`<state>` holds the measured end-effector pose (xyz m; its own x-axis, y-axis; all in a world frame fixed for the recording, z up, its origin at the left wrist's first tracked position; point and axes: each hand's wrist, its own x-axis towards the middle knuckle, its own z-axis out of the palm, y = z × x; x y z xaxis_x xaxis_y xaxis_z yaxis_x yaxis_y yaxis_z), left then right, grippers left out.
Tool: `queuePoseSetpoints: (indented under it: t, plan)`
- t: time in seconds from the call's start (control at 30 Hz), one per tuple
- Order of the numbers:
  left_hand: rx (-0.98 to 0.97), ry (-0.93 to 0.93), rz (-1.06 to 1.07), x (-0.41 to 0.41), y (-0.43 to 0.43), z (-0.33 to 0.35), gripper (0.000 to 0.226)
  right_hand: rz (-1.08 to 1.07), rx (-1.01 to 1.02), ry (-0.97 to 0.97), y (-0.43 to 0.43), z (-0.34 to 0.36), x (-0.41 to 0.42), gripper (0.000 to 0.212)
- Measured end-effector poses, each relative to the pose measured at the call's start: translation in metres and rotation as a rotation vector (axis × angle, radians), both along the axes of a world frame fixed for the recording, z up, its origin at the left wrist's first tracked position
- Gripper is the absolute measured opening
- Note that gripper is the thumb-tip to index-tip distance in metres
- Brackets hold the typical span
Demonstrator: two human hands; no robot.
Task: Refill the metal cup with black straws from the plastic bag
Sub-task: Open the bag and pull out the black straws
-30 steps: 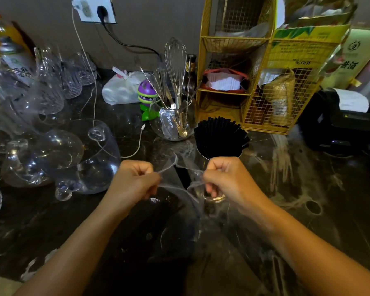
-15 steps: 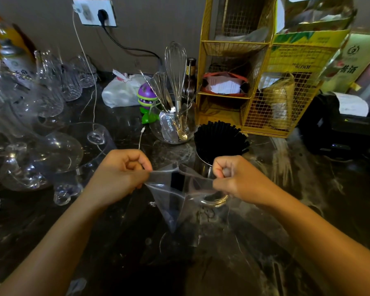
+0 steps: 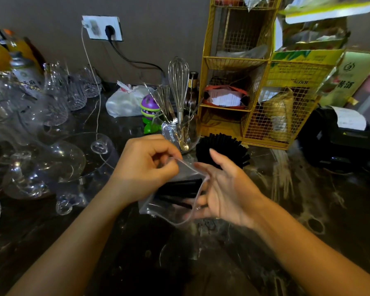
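Observation:
My left hand (image 3: 145, 167) pinches the top edge of a clear plastic bag (image 3: 169, 213) above the dark counter. Several black straws (image 3: 177, 186) lie inside the bag. My right hand (image 3: 226, 195) is spread at the bag's open mouth, with its lower fingers against the straws; the bag's rim loops around them. Behind my right hand, a fan of black straws (image 3: 224, 146) stands upright. The metal cup holding them is hidden by that hand.
A glass jar with a whisk and spoons (image 3: 179, 133) stands just behind my hands. A yellow wire rack (image 3: 244, 103) is behind the straws, and a black printer (image 3: 340, 137) sits at the right. Glassware (image 3: 51, 163) crowds the left side.
Both hands were pulling the bag's top apart. My right hand has let go of the edge and spread into the bag's mouth, and the bag has risen with its straws now visible.

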<state>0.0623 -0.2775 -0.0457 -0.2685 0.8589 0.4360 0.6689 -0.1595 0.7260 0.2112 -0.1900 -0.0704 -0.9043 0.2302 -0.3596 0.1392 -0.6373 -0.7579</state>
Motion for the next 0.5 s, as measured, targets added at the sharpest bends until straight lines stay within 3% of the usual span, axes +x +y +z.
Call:
queuePoseSetpoints:
  t: [0.23,0.37,0.5]
  plan:
    - [0.027,0.275,-0.230,0.012,-0.006,0.027,0.018,-0.021,-0.065,0.082,0.001,0.002,-0.006,0.044]
    - [0.006,0.412,-0.323,0.015,-0.006,0.042,0.019,-0.146,-0.020,0.086,0.002,0.007,-0.012,0.077]
    - [0.025,0.379,-0.375,0.014,-0.003,0.058,0.019,-0.222,0.128,0.070,0.007,0.021,-0.013,0.083]
